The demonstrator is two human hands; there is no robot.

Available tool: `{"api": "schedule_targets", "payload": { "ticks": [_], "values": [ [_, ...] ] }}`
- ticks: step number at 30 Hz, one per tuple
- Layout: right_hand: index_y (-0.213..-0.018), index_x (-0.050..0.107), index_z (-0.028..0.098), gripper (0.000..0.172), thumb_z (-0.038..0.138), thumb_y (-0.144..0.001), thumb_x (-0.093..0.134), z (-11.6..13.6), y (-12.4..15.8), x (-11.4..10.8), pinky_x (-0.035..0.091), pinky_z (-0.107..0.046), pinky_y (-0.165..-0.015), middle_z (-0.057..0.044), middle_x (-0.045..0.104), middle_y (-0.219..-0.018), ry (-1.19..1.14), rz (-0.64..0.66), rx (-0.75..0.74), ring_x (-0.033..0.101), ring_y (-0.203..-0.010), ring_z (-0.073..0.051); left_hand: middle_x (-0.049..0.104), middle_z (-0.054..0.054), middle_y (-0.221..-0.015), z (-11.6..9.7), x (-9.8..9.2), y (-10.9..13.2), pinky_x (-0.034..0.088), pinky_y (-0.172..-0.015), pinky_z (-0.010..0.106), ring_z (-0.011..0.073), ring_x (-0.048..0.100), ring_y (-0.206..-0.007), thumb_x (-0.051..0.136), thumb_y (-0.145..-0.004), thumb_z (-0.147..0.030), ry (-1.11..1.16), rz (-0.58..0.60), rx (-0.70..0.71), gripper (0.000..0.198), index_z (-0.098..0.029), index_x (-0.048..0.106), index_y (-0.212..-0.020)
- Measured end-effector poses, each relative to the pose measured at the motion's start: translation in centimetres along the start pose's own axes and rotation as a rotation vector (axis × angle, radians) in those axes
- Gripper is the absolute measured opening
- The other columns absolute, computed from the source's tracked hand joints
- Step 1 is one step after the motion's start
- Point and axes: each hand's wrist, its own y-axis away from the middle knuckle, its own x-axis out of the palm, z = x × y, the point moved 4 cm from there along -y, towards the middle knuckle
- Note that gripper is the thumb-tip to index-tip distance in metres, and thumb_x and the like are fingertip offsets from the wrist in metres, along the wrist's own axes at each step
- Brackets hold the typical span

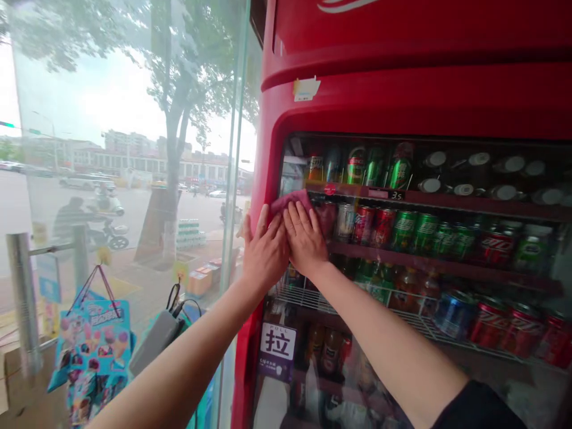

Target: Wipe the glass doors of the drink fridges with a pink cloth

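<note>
A red drinks fridge (402,95) with a glass door (447,250) fills the right side. My left hand (264,250) and my right hand (304,238) lie flat side by side against the door's upper left corner. Both press a pink cloth (291,200) against the glass, and the cloth peeks out above the fingertips. Behind the glass, shelves hold several green and red cans (402,229) and bottles.
A "pull" sticker (277,344) sits low on the door's left edge. To the left stands a shop window (125,149) facing a street with a tree. Below it hang a colourful bag (93,339) and a grey device with cables (157,337).
</note>
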Motion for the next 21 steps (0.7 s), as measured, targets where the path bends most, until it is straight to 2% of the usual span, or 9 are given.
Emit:
{"api": "schedule_targets", "payload": {
  "ticks": [8, 12, 15, 21],
  "values": [
    [-0.175, 0.036, 0.008, 0.064, 0.021, -0.113, 0.044, 2.3, 6.8, 3.0, 0.022, -0.056, -0.144, -0.015, 0.031, -0.183, -0.045, 0.032, -0.089, 0.026, -0.174, -0.029, 0.058, 0.013, -0.169, -1.9, 0.8, 7.1, 0.000, -0.143, 0.068, 0.0351, 0.020, -0.175, 0.045, -0.109, -0.026, 0.002, 0.153, -0.077, 0.057, -0.013, 0.057, -0.163],
    [-0.172, 0.041, 0.006, 0.061, 0.020, -0.112, 0.046, 3.4, 10.1, 4.3, 0.027, -0.056, -0.142, -0.018, 0.038, -0.180, -0.082, 0.041, -0.128, 0.032, -0.172, -0.030, 0.060, 0.014, -0.166, -2.4, 1.0, 10.2, 0.001, -0.143, 0.068, 0.0354, 0.025, -0.174, 0.047, -0.108, -0.027, 0.028, 0.235, -0.110, 0.056, -0.014, 0.059, -0.161],
    [-0.169, 0.047, 0.004, 0.060, 0.019, -0.110, 0.051, 4.2, 12.1, 4.8, 0.031, -0.055, -0.140, -0.019, 0.045, -0.176, -0.098, 0.033, -0.159, 0.038, -0.169, -0.031, 0.065, 0.014, -0.162, -2.8, 0.9, 11.9, 0.003, -0.143, 0.069, 0.0368, 0.026, -0.173, 0.052, -0.106, -0.026, 0.065, 0.284, -0.126, 0.054, -0.014, 0.063, -0.157],
    [-0.163, 0.056, 0.007, 0.056, 0.015, -0.108, 0.051, 5.2, 15.3, 4.7, 0.039, -0.055, -0.137, -0.017, 0.055, -0.170, -0.155, 0.066, -0.177, 0.048, -0.163, -0.030, 0.070, 0.015, -0.156, -3.7, 0.3, 14.3, 0.011, -0.141, 0.073, 0.0405, 0.033, -0.170, 0.061, -0.097, -0.019, 0.229, 0.381, -0.187, 0.050, -0.018, 0.071, -0.146]
  ]
}}
